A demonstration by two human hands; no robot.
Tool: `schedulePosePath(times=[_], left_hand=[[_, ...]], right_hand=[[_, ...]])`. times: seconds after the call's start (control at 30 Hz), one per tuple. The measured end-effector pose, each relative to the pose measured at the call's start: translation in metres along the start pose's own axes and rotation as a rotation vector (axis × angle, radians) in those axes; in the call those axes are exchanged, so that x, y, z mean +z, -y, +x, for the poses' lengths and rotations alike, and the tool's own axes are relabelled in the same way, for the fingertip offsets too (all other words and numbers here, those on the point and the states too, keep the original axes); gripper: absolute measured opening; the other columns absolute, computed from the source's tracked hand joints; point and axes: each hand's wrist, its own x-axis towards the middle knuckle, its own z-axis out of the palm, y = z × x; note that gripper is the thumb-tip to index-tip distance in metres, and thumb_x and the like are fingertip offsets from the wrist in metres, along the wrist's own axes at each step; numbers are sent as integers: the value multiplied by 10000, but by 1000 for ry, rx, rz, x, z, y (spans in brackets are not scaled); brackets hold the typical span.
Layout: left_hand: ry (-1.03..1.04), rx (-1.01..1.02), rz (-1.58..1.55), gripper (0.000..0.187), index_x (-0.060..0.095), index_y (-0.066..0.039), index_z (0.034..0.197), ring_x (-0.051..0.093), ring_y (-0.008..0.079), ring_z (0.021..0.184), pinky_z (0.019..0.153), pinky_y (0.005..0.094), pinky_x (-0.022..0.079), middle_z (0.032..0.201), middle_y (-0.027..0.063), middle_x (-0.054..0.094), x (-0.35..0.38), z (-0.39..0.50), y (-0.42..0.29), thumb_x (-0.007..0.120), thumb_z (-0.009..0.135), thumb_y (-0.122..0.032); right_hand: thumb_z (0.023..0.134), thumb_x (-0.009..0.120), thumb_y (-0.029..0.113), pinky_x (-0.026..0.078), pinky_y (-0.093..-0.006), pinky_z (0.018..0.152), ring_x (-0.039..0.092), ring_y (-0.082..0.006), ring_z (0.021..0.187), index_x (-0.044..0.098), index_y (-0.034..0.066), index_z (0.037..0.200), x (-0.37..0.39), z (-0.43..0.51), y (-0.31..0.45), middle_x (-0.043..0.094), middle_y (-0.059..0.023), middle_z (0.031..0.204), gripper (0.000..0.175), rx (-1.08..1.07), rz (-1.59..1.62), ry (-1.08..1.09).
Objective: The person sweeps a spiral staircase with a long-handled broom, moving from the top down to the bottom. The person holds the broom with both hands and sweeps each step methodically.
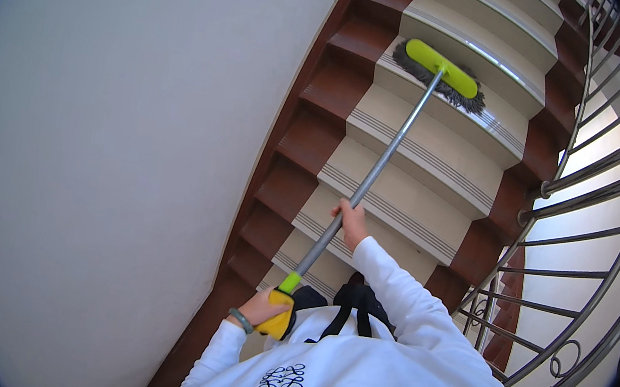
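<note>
A flat mop reaches diagonally up the staircase, with a lime-green head (pixel 422 58) and a shaggy grey pad (pixel 463 101) lying on a pale stair tread. Around the middle of its metal pole (pixel 390 151), my right hand (pixel 353 222) is closed. Lower down, my left hand (pixel 264 307) grips a yellow cloth (pixel 277 319) with dark edging, at the pole's lower end. A green collar (pixel 290 282) shows just above the cloth; the handle's tip is hidden inside or behind it.
Cream stairs (pixel 406 177) with grooved nosings and red-brown side bands (pixel 309 132) rise ahead. A plain white wall (pixel 117 139) borders the left. Curved metal railings (pixel 563 274) run along the right. My dark shoes (pixel 358 295) are partly visible below my right forearm.
</note>
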Motion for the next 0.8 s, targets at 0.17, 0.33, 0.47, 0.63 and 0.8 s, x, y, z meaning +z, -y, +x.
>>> schedulePosePath(times=[0.17,0.33,0.47,0.63,0.8], left_hand=[[-12,53,-94,324,546,-4,1085,611,138,790,721,288,521,910,55,618,9,11,-69,700,832,-135],[-55,42,-126,318,543,0,1072,613,149,784,716,288,523,907,61,617,-34,4,-89,695,836,-149],[-90,106,-98,331,540,7,1081,610,152,790,724,296,523,910,63,617,-93,7,-96,687,842,-169],[-106,144,-134,338,535,7,1091,610,146,790,723,294,526,921,56,618,-177,28,-111,686,838,-158],[-85,136,-159,305,519,8,1076,622,155,789,710,304,528,915,68,618,-236,37,-114,654,848,-145]], right_hand=[[823,511,195,402,-328,576,515,-164,589,549,11,672,-1,33,40,581,-80,627,242,-111,-44,-12],[845,527,230,429,-317,579,547,-164,625,514,5,810,39,46,61,592,-85,695,228,-48,-149,58],[823,530,210,416,-336,547,544,-176,587,550,-10,712,110,66,59,582,-90,644,247,-60,-78,5],[857,542,238,460,-337,568,561,-173,634,473,8,861,196,108,73,562,-79,702,241,-41,-152,86],[848,565,234,452,-349,559,559,-187,616,480,8,850,250,142,68,564,-87,688,242,8,-166,154]])
